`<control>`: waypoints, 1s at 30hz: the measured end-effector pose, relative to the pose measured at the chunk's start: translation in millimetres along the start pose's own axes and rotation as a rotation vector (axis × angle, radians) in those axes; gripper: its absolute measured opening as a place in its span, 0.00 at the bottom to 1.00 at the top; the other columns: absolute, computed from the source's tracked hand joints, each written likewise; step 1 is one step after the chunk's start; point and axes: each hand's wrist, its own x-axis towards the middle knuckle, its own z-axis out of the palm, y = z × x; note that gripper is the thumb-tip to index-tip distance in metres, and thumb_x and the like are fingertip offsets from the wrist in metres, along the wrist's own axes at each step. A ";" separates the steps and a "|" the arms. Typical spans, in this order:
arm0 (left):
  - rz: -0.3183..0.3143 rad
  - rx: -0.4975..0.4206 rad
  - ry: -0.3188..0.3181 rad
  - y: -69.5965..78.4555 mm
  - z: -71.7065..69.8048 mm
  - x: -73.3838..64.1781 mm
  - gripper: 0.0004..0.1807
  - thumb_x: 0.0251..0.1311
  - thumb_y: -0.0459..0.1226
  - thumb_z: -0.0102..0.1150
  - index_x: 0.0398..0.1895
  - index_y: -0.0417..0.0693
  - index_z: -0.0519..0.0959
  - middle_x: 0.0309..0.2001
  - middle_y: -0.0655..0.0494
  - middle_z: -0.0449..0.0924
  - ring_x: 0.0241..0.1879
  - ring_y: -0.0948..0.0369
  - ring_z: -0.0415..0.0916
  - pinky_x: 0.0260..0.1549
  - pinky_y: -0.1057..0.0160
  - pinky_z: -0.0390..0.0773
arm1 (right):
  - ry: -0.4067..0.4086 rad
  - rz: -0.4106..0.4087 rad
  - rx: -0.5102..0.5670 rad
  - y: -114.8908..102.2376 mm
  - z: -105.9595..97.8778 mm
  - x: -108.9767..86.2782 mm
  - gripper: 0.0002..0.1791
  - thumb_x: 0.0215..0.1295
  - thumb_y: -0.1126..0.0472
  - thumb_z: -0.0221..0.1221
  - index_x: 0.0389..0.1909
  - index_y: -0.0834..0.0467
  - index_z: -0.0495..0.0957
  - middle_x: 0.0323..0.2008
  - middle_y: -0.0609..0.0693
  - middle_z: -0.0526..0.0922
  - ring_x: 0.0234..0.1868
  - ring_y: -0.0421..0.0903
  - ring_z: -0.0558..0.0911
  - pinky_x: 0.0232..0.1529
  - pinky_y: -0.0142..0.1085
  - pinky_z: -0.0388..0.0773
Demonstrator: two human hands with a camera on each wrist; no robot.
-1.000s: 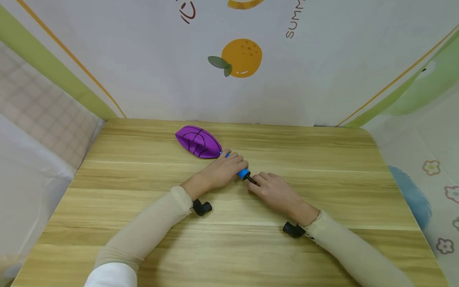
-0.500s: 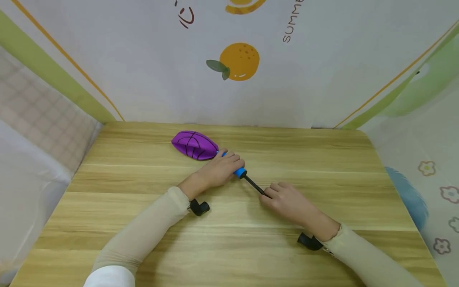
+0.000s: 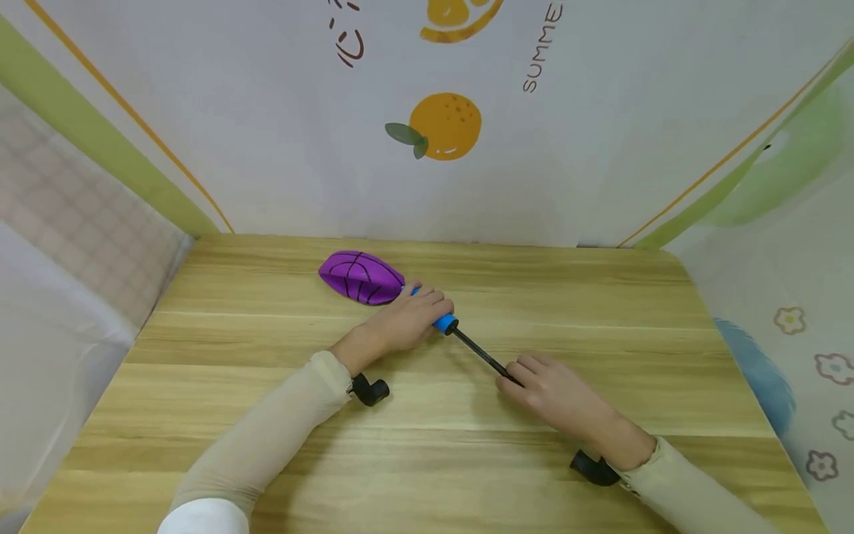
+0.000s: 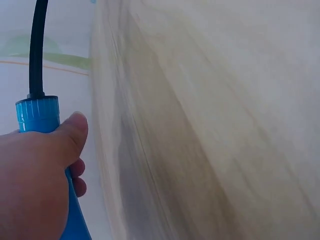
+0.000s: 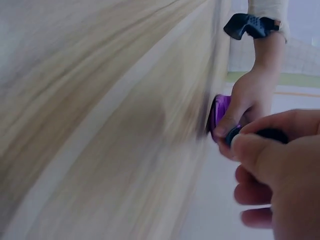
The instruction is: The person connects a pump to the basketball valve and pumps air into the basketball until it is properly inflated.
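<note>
My left hand [image 3: 408, 320] grips the blue barrel of a hand pump [image 3: 445, 324]; the left wrist view shows the thumb and fingers wrapped round the blue barrel [image 4: 38, 114]. A thin black rod [image 3: 479, 351] sticks out of the barrel toward the lower right. At its far end my right hand [image 3: 554, 391] holds the black handle [image 5: 272, 134], mostly hidden by the fingers. Against the pump's other end lies a purple ball [image 3: 360, 277] with black basketball lines, partly deflated and folded in with a deep dent.
All of this is over a light wood-grain table [image 3: 427, 475]. Behind its back edge hangs a white cloth [image 3: 300, 170] printed with oranges. Each wrist carries a small black camera mount, such as the left mount [image 3: 371, 390].
My right hand has drawn the handle away toward the lower right, and much more of the black rod shows. The left hand keeps its grip on the barrel; the ball stays beside it.
</note>
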 end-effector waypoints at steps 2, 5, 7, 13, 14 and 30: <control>-0.011 -0.007 -0.010 1.1 0.2 -0.6 0.09 0.71 0.37 0.60 0.51 0.54 0.74 0.47 0.58 0.76 0.56 0.54 0.70 0.68 0.44 0.60 | 0.020 -0.009 -0.002 0.7 1.1 -0.3 0.30 0.85 0.62 0.27 0.38 0.59 0.81 0.32 0.50 0.80 0.31 0.46 0.77 0.33 0.37 0.80; -0.024 -0.012 -0.015 2.9 -0.2 -0.8 0.09 0.70 0.38 0.61 0.50 0.54 0.74 0.47 0.58 0.75 0.56 0.54 0.70 0.69 0.44 0.59 | 0.044 -0.031 -0.009 2.6 2.7 -0.6 0.29 0.85 0.62 0.30 0.38 0.59 0.82 0.33 0.50 0.80 0.31 0.45 0.78 0.32 0.37 0.80; -0.037 -0.010 -0.017 4.2 -1.2 -0.8 0.09 0.70 0.39 0.61 0.50 0.54 0.74 0.47 0.59 0.75 0.57 0.55 0.70 0.69 0.43 0.58 | 0.050 -0.045 -0.017 4.4 3.6 -0.5 0.28 0.85 0.63 0.30 0.39 0.59 0.82 0.33 0.50 0.80 0.31 0.46 0.78 0.33 0.37 0.80; -0.075 0.013 -0.031 8.3 -5.2 0.6 0.09 0.71 0.39 0.61 0.50 0.54 0.75 0.49 0.58 0.77 0.59 0.55 0.70 0.70 0.43 0.58 | 0.032 -0.050 -0.046 10.6 5.0 3.1 0.29 0.85 0.64 0.28 0.40 0.59 0.81 0.34 0.51 0.80 0.32 0.46 0.78 0.33 0.36 0.81; -0.079 0.013 -0.034 9.2 -5.9 1.1 0.09 0.71 0.39 0.60 0.50 0.53 0.75 0.49 0.58 0.77 0.59 0.54 0.70 0.70 0.43 0.59 | 0.029 -0.050 -0.047 11.6 5.2 4.2 0.29 0.85 0.64 0.28 0.40 0.59 0.81 0.34 0.52 0.80 0.32 0.46 0.79 0.33 0.36 0.81; -0.092 0.082 -0.023 17.0 -4.2 1.3 0.08 0.71 0.39 0.59 0.49 0.51 0.75 0.49 0.56 0.77 0.57 0.53 0.70 0.67 0.41 0.61 | -0.057 -0.027 0.028 23.0 20.0 36.5 0.05 0.70 0.71 0.59 0.41 0.60 0.81 0.34 0.50 0.80 0.32 0.45 0.76 0.34 0.34 0.79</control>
